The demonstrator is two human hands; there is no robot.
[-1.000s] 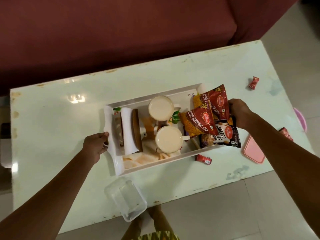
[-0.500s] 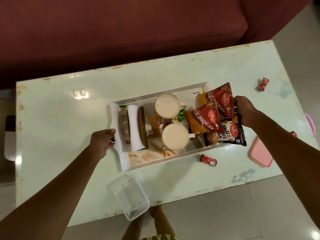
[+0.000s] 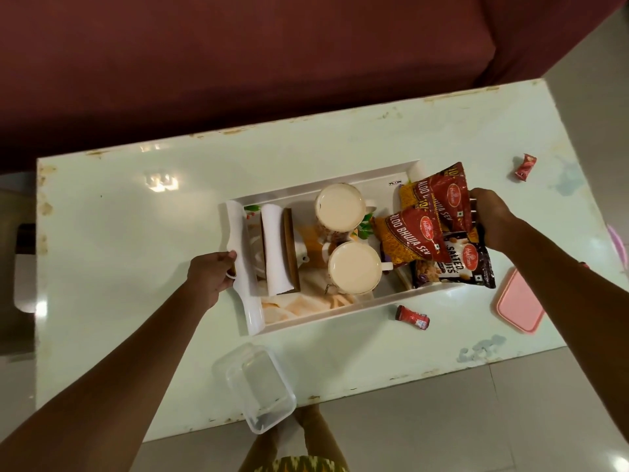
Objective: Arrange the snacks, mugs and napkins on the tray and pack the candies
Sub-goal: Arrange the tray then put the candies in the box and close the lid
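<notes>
The white tray (image 3: 253,303) lies in the middle of the pale green table (image 3: 112,253). The left hand (image 3: 209,277) has its fingers closed around the left handle of the tray. The right hand (image 3: 492,216) is at the right end, fingers curled on that end among the snack packets (image 3: 412,240); two red ones and one dark one overlap there. Inside the tray stand two mugs (image 3: 354,267) side by side, and a white napkin roll (image 3: 275,250) in a wooden holder. Three red candies are on the table outside the tray; one candy (image 3: 412,317) is just beside its near edge. An empty clear box (image 3: 255,386) stands near the front edge, and a pink lid (image 3: 519,306) lies to the right
</notes>
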